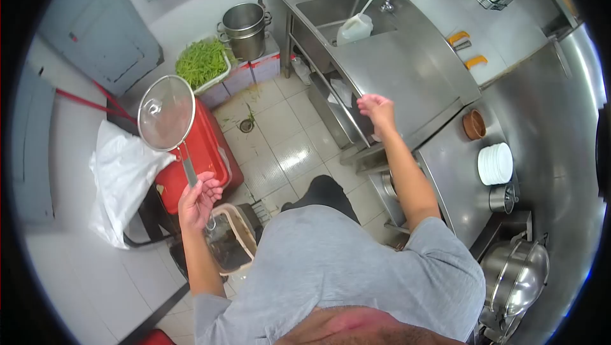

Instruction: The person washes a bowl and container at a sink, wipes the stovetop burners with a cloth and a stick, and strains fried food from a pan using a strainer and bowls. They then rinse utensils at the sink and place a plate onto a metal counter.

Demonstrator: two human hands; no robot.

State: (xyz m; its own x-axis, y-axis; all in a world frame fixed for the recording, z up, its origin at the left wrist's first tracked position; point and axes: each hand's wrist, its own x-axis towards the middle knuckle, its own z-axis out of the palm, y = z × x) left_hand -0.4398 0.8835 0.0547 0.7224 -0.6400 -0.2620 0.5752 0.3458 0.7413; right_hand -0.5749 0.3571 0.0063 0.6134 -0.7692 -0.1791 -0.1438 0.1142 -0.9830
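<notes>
My left hand [200, 201] is closed around the grey handle of a round fine-mesh strainer [167, 113]. The strainer is held up on the left, above a red bin lid [170, 184] and beside a white plastic bag [122, 183]. Off to the right, my right hand [378, 114] is held out by the front edge of the steel counter [398, 65]. Its fingers are loosely bent and apart, with nothing seen in them. Whether it touches the counter edge, I cannot tell.
A sink [324, 11] holds a white plastic jug [355, 29] under the faucet [387, 6]. Leafy greens [202, 63] fill a basket near stacked steel pots [244, 30]. White plates [495, 163] and a large steel pot [517, 275] stand at right. An open tub [247, 233] sits low beside me.
</notes>
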